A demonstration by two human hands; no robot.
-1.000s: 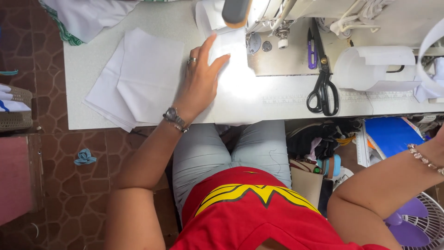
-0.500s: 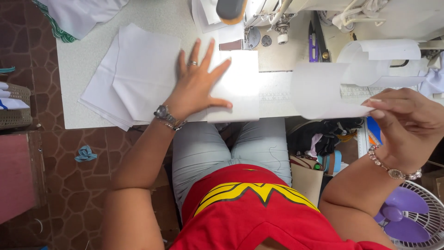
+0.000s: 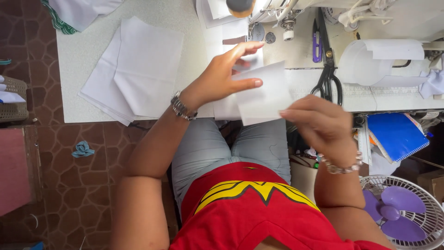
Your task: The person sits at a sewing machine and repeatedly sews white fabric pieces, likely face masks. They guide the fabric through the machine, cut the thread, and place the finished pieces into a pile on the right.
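White fabric piece point(image 3: 263, 95) is pinched between both your hands, held up over the table's front edge: left hand point(image 3: 222, 74) grips its top edge, thumb on the cloth, right hand point(image 3: 321, 122) holds its lower right edge. Sewing machine point(image 3: 277, 14) sits just behind, black scissors point(image 3: 328, 74) to the right, stack of white fabric squares point(image 3: 134, 69) lies left on the table point(image 3: 83, 60)

Fabric stack point(image 3: 134, 74) on table point(image 3: 74, 60), left of scissors point(image 3: 327, 74).

Bare table point(image 3: 185, 55) between fabric stack point(image 3: 138, 69) and sewing machine point(image 3: 277, 14); scissors point(image 3: 327, 74) rightward.
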